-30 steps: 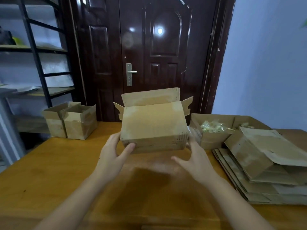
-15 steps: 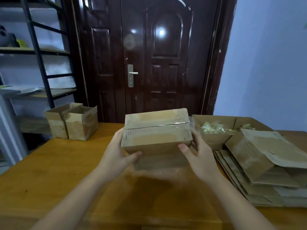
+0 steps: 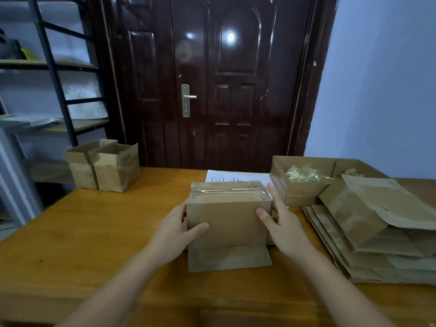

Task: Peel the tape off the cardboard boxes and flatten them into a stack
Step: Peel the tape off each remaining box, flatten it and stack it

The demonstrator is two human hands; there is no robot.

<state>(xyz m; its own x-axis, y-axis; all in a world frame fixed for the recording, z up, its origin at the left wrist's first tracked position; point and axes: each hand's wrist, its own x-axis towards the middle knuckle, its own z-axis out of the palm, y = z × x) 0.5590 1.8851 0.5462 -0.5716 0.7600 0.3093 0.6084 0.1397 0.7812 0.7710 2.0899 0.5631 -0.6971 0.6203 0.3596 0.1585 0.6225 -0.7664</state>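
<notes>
A small cardboard box (image 3: 230, 217) stands upside down on the wooden table (image 3: 94, 232), its taped side up. A strip of clear tape (image 3: 227, 190) runs along the top seam. One open flap (image 3: 228, 257) lies flat on the table toward me. My left hand (image 3: 178, 228) grips the box's left side, thumb on the front face. My right hand (image 3: 280, 226) grips the right side, thumb on the front face.
A stack of flattened boxes (image 3: 377, 234) lies at the right. Behind it an open box (image 3: 299, 185) holds crumpled tape. Two open boxes (image 3: 103, 165) stand at the back left. A white sheet (image 3: 236, 177) lies behind the held box. Door and shelves stand beyond.
The box was held up with its open flaps toward me; it has been turned over and set down on the table with the taped side up. Both hands stayed on its sides.
</notes>
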